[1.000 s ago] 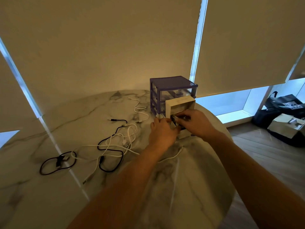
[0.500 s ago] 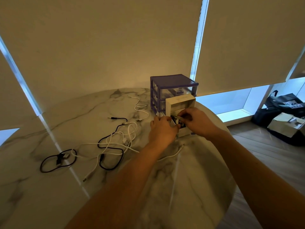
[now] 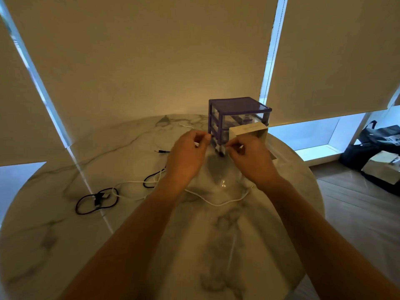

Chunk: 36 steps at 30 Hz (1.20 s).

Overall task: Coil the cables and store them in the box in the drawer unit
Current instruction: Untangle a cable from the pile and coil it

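A black cable [image 3: 95,200] lies in a loose loop at the left of the marble table [image 3: 54,245]. A second black cable [image 3: 151,179] curls near the left forearm, and a jack plug [image 3: 161,151] lies further back. A white cable [image 3: 216,202] runs across the table under both wrists, ending in a plug near the right wrist. The left hand [image 3: 186,158] is raised above the table, its fingers curled and pinching something small and white; what it is I cannot tell. The right hand [image 3: 249,158] pinches in like manner, fingertips turned toward the left hand. Behind the hands stands the purple drawer unit [image 3: 236,118], and the white box [image 3: 249,132] stands just beside it, behind the right hand.
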Motion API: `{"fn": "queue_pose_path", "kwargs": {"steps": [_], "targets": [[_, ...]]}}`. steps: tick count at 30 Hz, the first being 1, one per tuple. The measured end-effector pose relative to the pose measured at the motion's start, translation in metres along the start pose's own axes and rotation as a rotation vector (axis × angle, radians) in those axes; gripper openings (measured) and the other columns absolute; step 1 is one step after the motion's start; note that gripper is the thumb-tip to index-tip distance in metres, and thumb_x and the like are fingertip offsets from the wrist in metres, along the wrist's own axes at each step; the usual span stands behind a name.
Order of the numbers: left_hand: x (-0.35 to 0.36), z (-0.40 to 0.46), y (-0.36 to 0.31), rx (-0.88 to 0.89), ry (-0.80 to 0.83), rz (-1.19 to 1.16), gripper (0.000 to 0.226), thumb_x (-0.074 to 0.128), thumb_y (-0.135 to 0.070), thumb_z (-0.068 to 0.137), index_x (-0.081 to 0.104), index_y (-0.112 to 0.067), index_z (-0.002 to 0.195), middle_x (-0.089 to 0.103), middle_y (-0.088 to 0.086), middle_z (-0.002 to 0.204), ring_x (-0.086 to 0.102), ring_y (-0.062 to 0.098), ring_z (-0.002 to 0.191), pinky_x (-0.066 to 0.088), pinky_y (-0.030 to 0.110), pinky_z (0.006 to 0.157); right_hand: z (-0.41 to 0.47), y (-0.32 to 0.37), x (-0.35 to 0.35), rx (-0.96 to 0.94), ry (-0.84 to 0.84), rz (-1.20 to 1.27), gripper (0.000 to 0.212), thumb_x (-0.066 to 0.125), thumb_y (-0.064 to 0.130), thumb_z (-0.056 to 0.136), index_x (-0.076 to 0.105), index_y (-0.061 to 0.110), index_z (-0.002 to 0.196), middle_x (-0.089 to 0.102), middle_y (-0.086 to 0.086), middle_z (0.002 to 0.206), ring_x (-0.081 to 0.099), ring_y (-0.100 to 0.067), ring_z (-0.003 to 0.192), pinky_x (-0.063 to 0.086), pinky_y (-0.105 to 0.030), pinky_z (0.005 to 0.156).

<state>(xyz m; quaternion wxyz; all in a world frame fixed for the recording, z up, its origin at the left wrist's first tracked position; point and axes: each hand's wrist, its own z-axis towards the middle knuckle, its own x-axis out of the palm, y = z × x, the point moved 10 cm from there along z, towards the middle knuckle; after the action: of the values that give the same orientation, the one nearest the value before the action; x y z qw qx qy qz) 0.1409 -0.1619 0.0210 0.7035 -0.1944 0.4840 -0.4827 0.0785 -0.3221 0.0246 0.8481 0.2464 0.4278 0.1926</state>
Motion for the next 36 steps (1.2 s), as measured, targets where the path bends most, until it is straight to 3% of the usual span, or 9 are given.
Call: {"fn": "queue_pose_path", "kwargs": {"steps": [4, 9, 11, 14, 18, 22, 26, 31, 36], "targets": [[-0.054, 0.000, 0.038, -0.085, -0.094, 0.065, 0.020, 0.053, -0.044, 0.095, 0.065, -0.030, 0.101, 0.066, -0.011, 0.097, 0.061, 0.009, 0.083, 0.046, 0.028, 0.074, -0.003, 0.034, 0.047, -0.021, 0.146, 0.052, 0.022, 0.055, 0.029, 0.096, 0.069, 0.015, 0.106, 0.059, 0.004, 0.096, 0.051, -0.005, 0.081, 0.039, -0.017, 0.070], [-0.072, -0.011, 0.104, -0.285, 0.045, 0.334, 0.026, 0.047, -0.039, 0.098, 0.065, -0.024, 0.110, 0.068, -0.004, 0.107, 0.061, 0.018, 0.097, 0.045, 0.030, 0.079, 0.000, 0.060, 0.095, 0.031, 0.279, 0.192, 0.042, 0.046, 0.040, 0.098, 0.072, 0.007, 0.100, 0.068, -0.009, 0.088, 0.060, -0.015, 0.077, 0.047, -0.031, 0.071], [-0.073, -0.019, 0.120, -0.342, 0.086, 0.379, 0.025, 0.048, -0.037, 0.098, 0.066, -0.025, 0.110, 0.068, -0.001, 0.109, 0.062, 0.020, 0.097, 0.048, 0.033, 0.082, 0.000, 0.063, 0.108, 0.061, 0.314, 0.175, 0.039, 0.051, 0.042, 0.096, 0.074, 0.010, 0.089, 0.069, -0.004, 0.079, 0.059, -0.011, 0.068, 0.046, -0.028, 0.064], [-0.072, -0.029, 0.129, -0.397, 0.142, 0.460, 0.019, 0.053, -0.040, 0.094, 0.066, -0.029, 0.102, 0.068, -0.003, 0.105, 0.061, 0.018, 0.090, 0.048, 0.032, 0.081, 0.000, 0.055, 0.127, 0.105, 0.382, -0.044, 0.026, 0.062, 0.039, 0.088, 0.068, 0.016, 0.078, 0.068, -0.002, 0.083, 0.063, -0.018, 0.079, 0.052, -0.033, 0.073], [-0.073, -0.035, 0.124, -0.384, 0.115, 0.526, 0.025, 0.061, -0.050, 0.086, 0.070, -0.029, 0.097, 0.071, -0.004, 0.093, 0.065, 0.018, 0.085, 0.052, 0.032, 0.078, -0.008, 0.045, 0.142, 0.166, 0.455, -0.209, 0.017, 0.066, 0.030, 0.084, 0.072, 0.023, 0.098, 0.071, -0.002, 0.102, 0.065, -0.019, 0.095, 0.054, -0.037, 0.086], [-0.075, -0.033, 0.130, -0.419, 0.078, 0.358, 0.026, 0.065, -0.037, 0.088, 0.072, -0.021, 0.107, 0.073, 0.001, 0.098, 0.067, 0.017, 0.085, 0.054, 0.030, 0.081, -0.007, 0.047, 0.145, 0.133, 0.450, -0.242, 0.035, 0.065, 0.026, 0.084, 0.064, 0.036, 0.117, 0.068, 0.001, 0.113, 0.063, -0.019, 0.103, 0.049, -0.034, 0.091], [-0.079, -0.027, 0.126, -0.395, -0.004, 0.148, 0.027, 0.061, -0.026, 0.094, 0.070, -0.013, 0.115, 0.071, 0.006, 0.112, 0.064, 0.015, 0.093, 0.041, 0.014, 0.071, -0.011, 0.067, 0.151, -0.027, 0.437, -0.207, 0.057, 0.060, 0.011, 0.082, 0.053, 0.045, 0.128, 0.063, 0.002, 0.109, 0.059, -0.018, 0.103, 0.044, -0.034, 0.090], [-0.088, -0.024, 0.134, -0.409, -0.065, -0.019, 0.026, 0.060, -0.030, 0.094, 0.073, -0.012, 0.107, 0.072, 0.011, 0.097, 0.062, 0.016, 0.080, 0.046, 0.028, 0.077, -0.011, 0.078, 0.148, -0.131, 0.338, -0.166, 0.019, 0.061, 0.031, 0.086, 0.067, 0.038, 0.103, 0.062, 0.010, 0.099, 0.056, -0.011, 0.097, 0.028, -0.030, 0.083], [-0.100, -0.022, 0.144, -0.454, -0.191, -0.338, 0.024, 0.056, -0.026, 0.096, 0.068, -0.008, 0.107, 0.063, 0.000, 0.085, 0.059, 0.007, 0.069, 0.055, 0.032, 0.083, -0.008, 0.073, 0.132, -0.169, 0.234, -0.228, 0.015, 0.054, 0.038, 0.087, 0.067, 0.034, 0.093, 0.064, 0.013, 0.100, 0.053, -0.010, 0.100, 0.022, -0.030, 0.084]]}}
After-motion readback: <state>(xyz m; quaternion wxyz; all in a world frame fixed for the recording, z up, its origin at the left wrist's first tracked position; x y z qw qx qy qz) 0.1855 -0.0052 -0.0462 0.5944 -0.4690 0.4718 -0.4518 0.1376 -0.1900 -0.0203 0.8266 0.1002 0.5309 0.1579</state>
